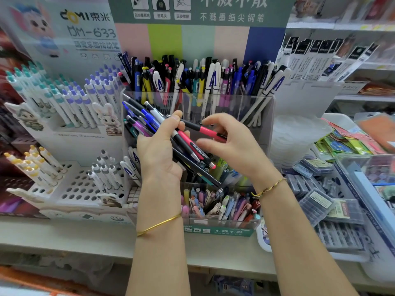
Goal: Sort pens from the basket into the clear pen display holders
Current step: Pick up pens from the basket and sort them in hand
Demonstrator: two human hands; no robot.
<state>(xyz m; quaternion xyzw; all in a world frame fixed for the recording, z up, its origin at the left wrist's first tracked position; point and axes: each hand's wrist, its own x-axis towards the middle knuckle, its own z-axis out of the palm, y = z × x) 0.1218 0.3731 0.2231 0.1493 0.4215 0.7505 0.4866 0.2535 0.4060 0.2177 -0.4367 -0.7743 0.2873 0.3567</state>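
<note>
Pens in hand: the left hand (158, 150) holds a bundle of pens (149, 122) fanned across the palm, tips pointing up and to the left, in front of the display.
Left fingers: curled up behind the bundle, with the thumb (175, 118) pressed over the top, so the lot is clamped.
Pen being picked: a pink pen (206, 130) with a black grip lies across the top of the bundle, pointing away to the right.
Right hand: the right hand (235, 146) has that pen by its rear end. Its fingers (215, 120) are loosely bent around the pen, though blur hides the exact contact.
Holders: the upper clear holder (235, 105) stands just behind the hands and is crowded with upright pens. The lower clear holder (215, 221) sits below the wrists and is also well filled.
Basket: I cannot pick it out for sure from here.
How a pen handles: I'd judge it light, stiff and smooth plastic. It would slide easily against its neighbours but is not fragile.
Where to hold: probably the rubbery grip or mid-barrel, pinched between thumb and two fingers. The glossy clip end looks more likely to slip.
Risk: drawing one pen out could drag others loose, so the left thumb should keep pressing.
Dropping in: likely needs a gap found among the standing pens first.
Nearby: a white pen rack (81, 189) to the left and refill boxes (316, 201) to the right, all on a pale shelf (64, 233).
</note>
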